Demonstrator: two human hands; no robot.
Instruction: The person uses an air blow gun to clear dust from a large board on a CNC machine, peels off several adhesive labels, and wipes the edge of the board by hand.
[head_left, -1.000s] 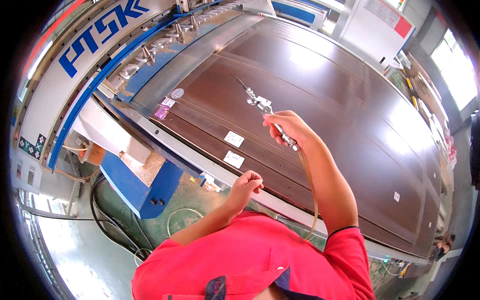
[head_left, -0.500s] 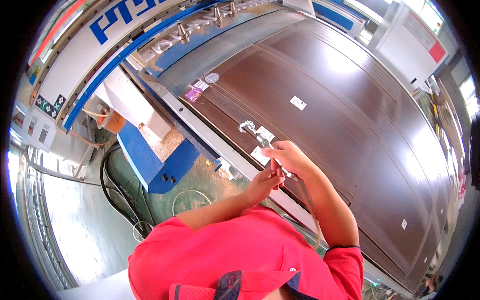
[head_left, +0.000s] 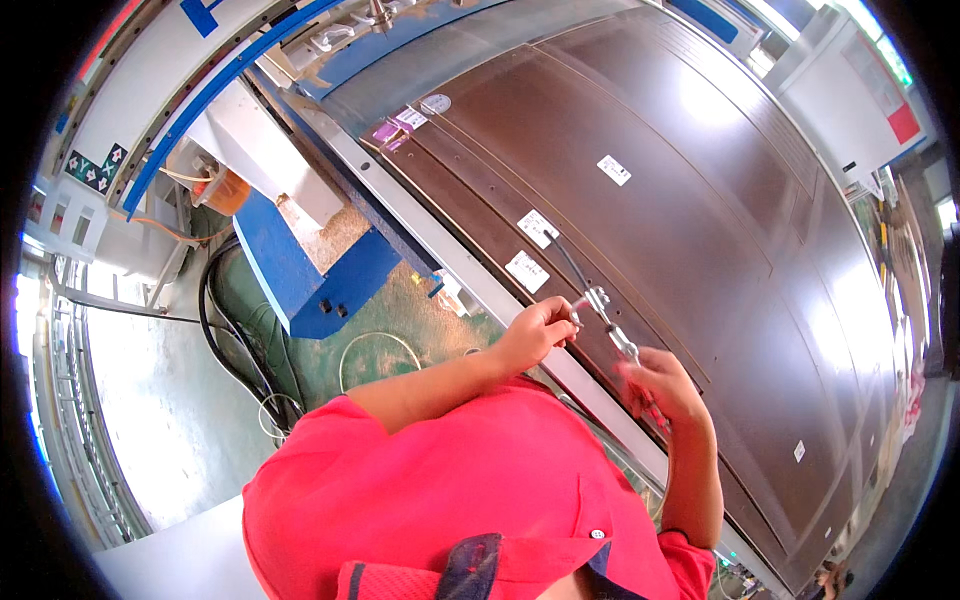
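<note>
My right hand (head_left: 662, 385) is wrapped round a silver air blow gun (head_left: 622, 340) with a thin black nozzle. The nozzle points away, up to the left, over a dark brown panel (head_left: 690, 240). Close beside the gun's head, my left hand (head_left: 540, 332) is closed, thumb and fingertips pinched together. What it pinches, if anything, is too small to make out. Beyond the hands, two white labels lie on the panel, a nearer label (head_left: 526, 271) and a farther label (head_left: 537, 228). The nozzle tip overlaps the farther one in view.
A pale metal edge (head_left: 440, 235) runs along the panel's near side. To the left are a blue machine block (head_left: 345, 285), black cables (head_left: 225, 350) and an orange container (head_left: 222, 190). A white machine beam with a blue rail (head_left: 205, 100) rises at upper left; a white cabinet (head_left: 850, 95) stands far right.
The blow gun has moved nearer and right with my right hand, and its black nozzle now shows clearly. My hands, close together before, are now farther apart. The view has shifted slightly.
</note>
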